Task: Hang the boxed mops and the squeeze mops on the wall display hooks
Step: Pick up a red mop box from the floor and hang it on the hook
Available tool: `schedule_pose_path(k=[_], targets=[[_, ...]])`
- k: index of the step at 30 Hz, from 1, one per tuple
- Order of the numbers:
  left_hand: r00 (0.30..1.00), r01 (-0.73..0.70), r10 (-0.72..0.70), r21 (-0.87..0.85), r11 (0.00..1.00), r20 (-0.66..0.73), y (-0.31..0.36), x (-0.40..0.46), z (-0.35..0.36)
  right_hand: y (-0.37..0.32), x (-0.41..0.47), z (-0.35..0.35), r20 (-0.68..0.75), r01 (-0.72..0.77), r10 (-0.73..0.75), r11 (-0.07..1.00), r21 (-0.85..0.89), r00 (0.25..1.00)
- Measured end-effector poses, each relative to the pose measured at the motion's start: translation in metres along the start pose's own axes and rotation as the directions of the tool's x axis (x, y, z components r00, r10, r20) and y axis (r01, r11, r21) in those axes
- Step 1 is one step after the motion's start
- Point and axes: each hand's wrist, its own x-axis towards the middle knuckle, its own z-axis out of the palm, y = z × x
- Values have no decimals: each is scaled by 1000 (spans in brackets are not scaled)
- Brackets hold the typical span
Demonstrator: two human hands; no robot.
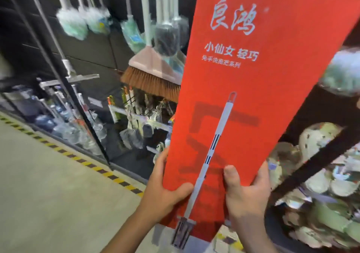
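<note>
Head view, both hands (left hand (165, 192), right hand (247, 192)) gripping boxed mop (253, 89)

The single head-worn view looks forward and down, very close to a red box (243, 100) before the wall display (101, 53)

Boxed mop (253, 81): red printed cardboard, smooth, slight sheen; pale lettering and a printed mop picture on its face, gripped by left hand (165, 192) and right hand (247, 192)
Broom (153, 71): pinkish plastic head, smooth; coarse brown bristles, looked synthetic
Hanging mops (83, 20): fluffy pale green and white cloth strands, wrapped in glossy clear film; pale shafts, metal or plastic could not be told
Dark mop heads (167, 38): nubbly dark fibre under clear wrap
Wall panel (93, 48): dark, matt
Floor (48, 184): grey, smooth, matt, with yellow-black striped tape (74, 156)
</note>
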Motion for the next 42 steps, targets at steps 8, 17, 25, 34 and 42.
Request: schedule_pose_path(k=[8, 17, 25, 34, 42], targets=[[846, -46, 50, 20, 999, -530, 5, -18, -138, -11, 5, 179, 462, -41, -23, 991, 127, 887], [650, 77, 30, 104, 992, -760, 6, -1, -291, -36, 17, 399, 688, -80, -153, 952, 294, 709], [552, 87, 98, 174, 981, -828, 21, 84, -462, -32, 12, 608, 760, -215, -177, 897, 386, 625], [444, 135, 184, 268, 954, -877, 41, 147, -614, -55, 18, 791, 798, -229, -262, 868, 441, 543], [444, 78, 272, 339, 938, -854, 52, 187, -752, -89, 13, 924, 771, -140, -347, 863, 486, 534]])
